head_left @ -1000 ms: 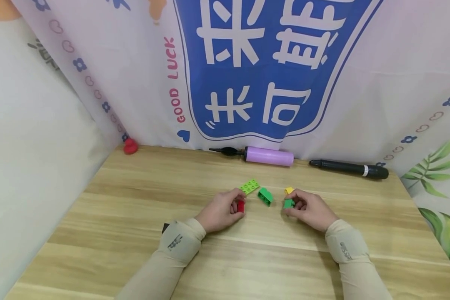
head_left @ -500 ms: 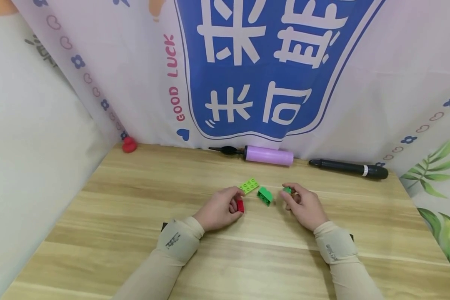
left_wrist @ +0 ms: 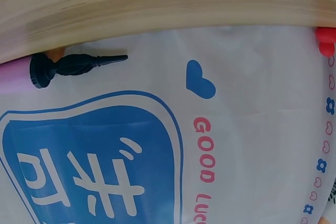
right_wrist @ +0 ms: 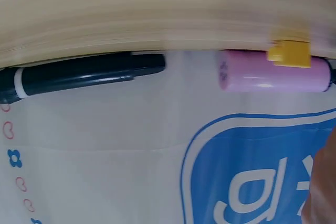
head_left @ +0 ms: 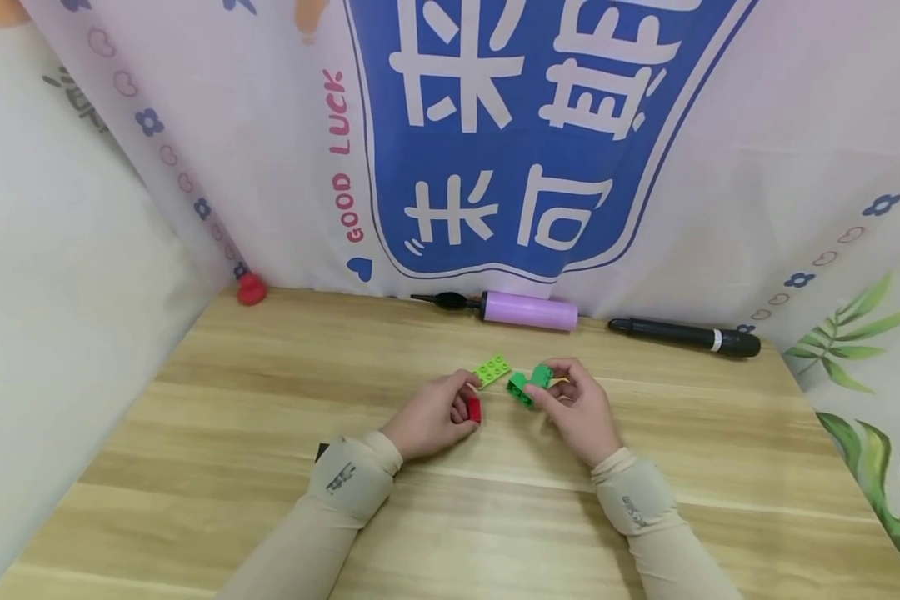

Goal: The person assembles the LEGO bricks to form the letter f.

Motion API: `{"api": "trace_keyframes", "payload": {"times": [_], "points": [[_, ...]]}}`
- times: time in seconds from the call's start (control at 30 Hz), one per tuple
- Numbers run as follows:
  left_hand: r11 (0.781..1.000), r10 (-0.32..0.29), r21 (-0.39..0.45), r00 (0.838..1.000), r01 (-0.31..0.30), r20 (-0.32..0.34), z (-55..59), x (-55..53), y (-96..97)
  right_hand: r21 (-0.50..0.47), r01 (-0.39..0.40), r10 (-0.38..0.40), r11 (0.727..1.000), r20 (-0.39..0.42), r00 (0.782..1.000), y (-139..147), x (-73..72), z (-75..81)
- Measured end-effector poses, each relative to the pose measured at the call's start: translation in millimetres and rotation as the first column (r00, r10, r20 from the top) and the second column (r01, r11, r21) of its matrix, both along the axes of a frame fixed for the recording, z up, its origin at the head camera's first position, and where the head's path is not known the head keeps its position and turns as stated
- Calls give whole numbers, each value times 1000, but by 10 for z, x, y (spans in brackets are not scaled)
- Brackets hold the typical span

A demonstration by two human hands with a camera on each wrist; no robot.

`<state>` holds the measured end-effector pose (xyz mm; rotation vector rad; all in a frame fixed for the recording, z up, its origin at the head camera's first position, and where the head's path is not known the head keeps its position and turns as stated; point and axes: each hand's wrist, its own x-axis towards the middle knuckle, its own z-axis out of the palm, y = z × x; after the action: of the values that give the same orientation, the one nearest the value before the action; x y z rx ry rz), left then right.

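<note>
In the head view my left hand (head_left: 431, 419) pinches a small red toy brick (head_left: 475, 409) between thumb and fingers. Just beyond its fingertips lies a flat lime-green studded brick (head_left: 493, 369). My right hand (head_left: 581, 414) pinches a green brick (head_left: 542, 375) near a second green brick (head_left: 519, 388), which rests tilted on the table with its hollow underside showing. Whether these two green bricks touch, I cannot tell. A yellow brick (right_wrist: 293, 53) appears in the right wrist view. Only a sliver of it shows by the right fingers in the head view; whether they hold it is unclear.
Along the back of the wooden table (head_left: 450, 533) lie a purple hand pump (head_left: 530, 311) with a black nozzle and a black microphone-like stick (head_left: 682, 336). A red knob-shaped object (head_left: 251, 289) stands at the far left corner. A printed cloth (head_left: 285, 167) hangs behind.
My right hand has moved left with the green brick, up to the other green brick. The yellow shows farther left, by the right fingers. My left hand stays nearly still with the red brick.
</note>
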<state>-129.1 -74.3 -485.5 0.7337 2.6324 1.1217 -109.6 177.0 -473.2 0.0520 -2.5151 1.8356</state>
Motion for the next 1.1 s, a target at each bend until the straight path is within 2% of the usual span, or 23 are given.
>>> {"api": "trace_keyframes", "payload": {"times": [0.17,0.37,0.5,0.77,0.9,1.0,1.1], "points": [[1000,-5,-13,1000,5,-3,-42,17,-3,-13,-49,49,999,14,999,-97,53,-36],[1000,-8,-18,998,7,-55,-42,23,-8,-36,-141,141,989,7,990,-176,106,-75],[999,-24,-49,997,21,-75,-56,22,-23,-26,-158,158,987,-7,987,-214,125,-91],[998,-19,-66,998,15,-57,-21,6,-22,-12,-101,100,995,-46,994,-251,115,-88],[999,-7,-46,1000,7,-4,-19,2,-26,-7,-20,19,1000,-79,997,-278,119,-99],[1000,8,-27,1000,-7,30,-17,-1,-25,-38,54,-59,998,-132,990,-318,123,-104],[1000,15,-22,1000,-14,26,-5,-13,-21,-102,86,-104,991,-190,976,-357,118,-101]]}}
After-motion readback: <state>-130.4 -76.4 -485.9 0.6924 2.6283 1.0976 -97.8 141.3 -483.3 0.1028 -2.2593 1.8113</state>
